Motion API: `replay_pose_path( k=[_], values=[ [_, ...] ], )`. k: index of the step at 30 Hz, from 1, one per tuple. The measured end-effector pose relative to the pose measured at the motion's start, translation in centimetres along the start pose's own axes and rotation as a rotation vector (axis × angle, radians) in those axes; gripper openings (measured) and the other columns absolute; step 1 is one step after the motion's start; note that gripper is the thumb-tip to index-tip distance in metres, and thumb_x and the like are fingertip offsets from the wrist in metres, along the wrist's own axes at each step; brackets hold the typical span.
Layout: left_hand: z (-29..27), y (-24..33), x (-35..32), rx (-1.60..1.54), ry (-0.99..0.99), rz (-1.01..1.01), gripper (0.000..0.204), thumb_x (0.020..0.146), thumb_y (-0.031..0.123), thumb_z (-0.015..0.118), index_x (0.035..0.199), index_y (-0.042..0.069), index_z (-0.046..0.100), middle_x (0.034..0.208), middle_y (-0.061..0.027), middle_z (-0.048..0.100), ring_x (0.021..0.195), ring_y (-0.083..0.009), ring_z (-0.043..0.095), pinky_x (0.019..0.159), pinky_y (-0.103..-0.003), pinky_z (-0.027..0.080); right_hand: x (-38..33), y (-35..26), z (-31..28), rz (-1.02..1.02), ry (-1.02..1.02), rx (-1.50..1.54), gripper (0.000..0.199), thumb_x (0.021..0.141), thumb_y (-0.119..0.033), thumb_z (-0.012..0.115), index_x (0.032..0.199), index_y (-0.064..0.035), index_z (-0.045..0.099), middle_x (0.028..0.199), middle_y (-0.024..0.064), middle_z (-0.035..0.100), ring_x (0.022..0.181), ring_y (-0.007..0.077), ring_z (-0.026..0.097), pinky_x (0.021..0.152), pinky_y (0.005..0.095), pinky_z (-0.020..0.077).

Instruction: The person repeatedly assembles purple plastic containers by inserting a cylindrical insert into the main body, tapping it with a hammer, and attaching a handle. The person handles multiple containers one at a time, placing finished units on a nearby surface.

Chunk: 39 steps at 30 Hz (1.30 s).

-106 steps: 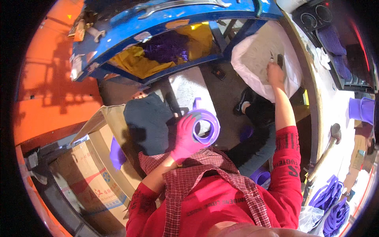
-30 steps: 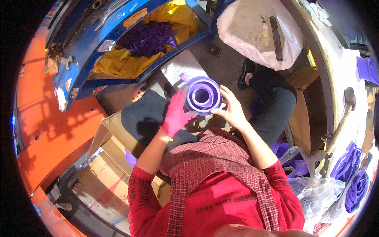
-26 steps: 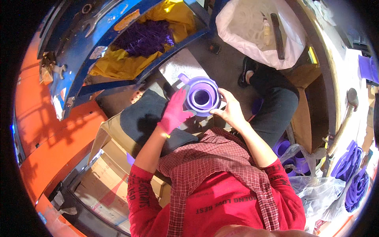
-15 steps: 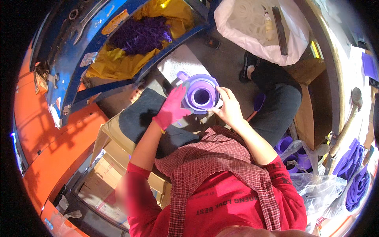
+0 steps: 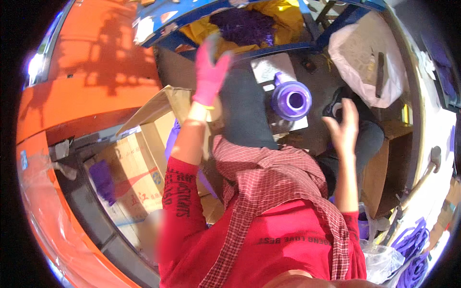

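Note:
A round purple plastic vessel (image 5: 283, 108) with a side handle and a narrower round opening stands between my legs, touched by neither hand. A pale flat sheet or board (image 5: 272, 68) lies beneath or behind it. My left hand (image 5: 211, 74), in a pink glove with a greyish fingertip area, is raised to the left of the vessel, fingers and thumb apart and nothing in it. It is nearest the blue frame's lower edge. My bare right hand (image 5: 344, 126) hangs to the right of the vessel above my knee, thumb spread from the fingers, holding nothing.
A blue metal frame (image 5: 192, 20) holds a yellow bag (image 5: 289, 23) of purple strips at the far side. A white sack (image 5: 345, 43) stands far right, with a dark bar in it. Cardboard boxes (image 5: 144, 158) sit at left, beside an orange machine panel (image 5: 96, 105).
Both hands have let go of the purple vessel and moved apart, the left up and left, the right outward. The view has swung left, so the scene sits further right.

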<state>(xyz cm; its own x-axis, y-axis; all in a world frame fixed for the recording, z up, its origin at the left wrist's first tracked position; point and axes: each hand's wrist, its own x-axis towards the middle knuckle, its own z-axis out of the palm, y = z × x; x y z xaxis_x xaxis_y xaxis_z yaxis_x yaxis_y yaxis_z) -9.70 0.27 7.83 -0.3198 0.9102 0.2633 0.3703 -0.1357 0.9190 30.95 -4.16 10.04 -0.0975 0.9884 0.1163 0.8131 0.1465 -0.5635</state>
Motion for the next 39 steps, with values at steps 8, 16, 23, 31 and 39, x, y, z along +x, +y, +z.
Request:
replay_pose_path(
  k=[8, 16, 23, 31, 39],
  values=[
    [-2.9, -15.4, -15.2, 0.993, -0.051, -0.446, 0.036, 0.102, 0.031, 0.046, 0.127, 0.006, 0.056, 0.129, -0.0198, 0.058, 0.107, -0.0335, 0.060, 0.083, -0.044, 0.051, -5.1, 11.6, -25.7, 0.139, 0.607, -0.774, 0.045, 0.095, -0.024, 0.065, 0.133, -0.0010, 0.058, 0.139, 0.0188, 0.055, 0.130, 0.0318, 0.052, 0.111, 0.0418, 0.0394],
    [-10.5, -2.8, -3.4, 0.335, -0.078, -0.148, 0.093, 0.074, 0.012, 0.080, 0.153, 0.004, 0.032, 0.148, -0.0189, 0.043, 0.136, -0.0312, 0.043, 0.114, -0.038, 0.034, -1.3, 22.4, -32.6, 0.731, 0.521, -0.770, 0.046, 0.092, -0.027, 0.057, 0.129, 0.0015, 0.059, 0.096, 0.0166, 0.067, 0.078, 0.0261, 0.062, 0.082, 0.0413, 0.0504],
    [2.9, 13.9, -2.4, 0.681, -0.573, 0.715, 0.095, 0.064, 0.054, 0.081, 0.140, 0.006, 0.051, 0.142, -0.0233, 0.047, 0.129, -0.0439, 0.045, 0.107, -0.054, 0.039, -0.8, 3.5, -20.2, 0.439, 0.269, 0.567, 0.031, 0.092, -0.032, 0.064, 0.109, -0.0058, 0.059, 0.072, 0.0004, 0.056, 0.055, 0.0091, 0.050, 0.047, 0.0248, 0.0423],
    [11.8, 7.8, -4.2, 0.443, -0.864, 0.647, 0.109, 0.057, 0.046, 0.085, 0.152, 0.019, 0.037, 0.155, -0.0184, 0.033, 0.143, -0.0440, 0.028, 0.115, -0.055, 0.025, 0.5, -8.3, -13.5, 0.160, -0.274, 0.601, 0.026, 0.097, -0.018, 0.061, 0.112, 0.0022, 0.055, 0.071, -0.0005, 0.055, 0.050, 0.0038, 0.044, 0.045, 0.0224, 0.0353],
    [10.8, 3.5, -3.5, 0.172, -0.860, 0.242, 0.112, 0.056, 0.034, 0.090, 0.148, 0.004, 0.035, 0.140, -0.0222, 0.049, 0.133, -0.0364, 0.046, 0.112, -0.042, 0.038, 2.1, -9.5, -4.7, -0.077, -0.333, 0.036, 0.052, 0.091, -0.024, 0.064, 0.128, 0.0078, 0.045, 0.087, 0.0298, 0.065, 0.083, 0.0448, 0.066, 0.072, 0.0482, 0.0536]
  ],
)
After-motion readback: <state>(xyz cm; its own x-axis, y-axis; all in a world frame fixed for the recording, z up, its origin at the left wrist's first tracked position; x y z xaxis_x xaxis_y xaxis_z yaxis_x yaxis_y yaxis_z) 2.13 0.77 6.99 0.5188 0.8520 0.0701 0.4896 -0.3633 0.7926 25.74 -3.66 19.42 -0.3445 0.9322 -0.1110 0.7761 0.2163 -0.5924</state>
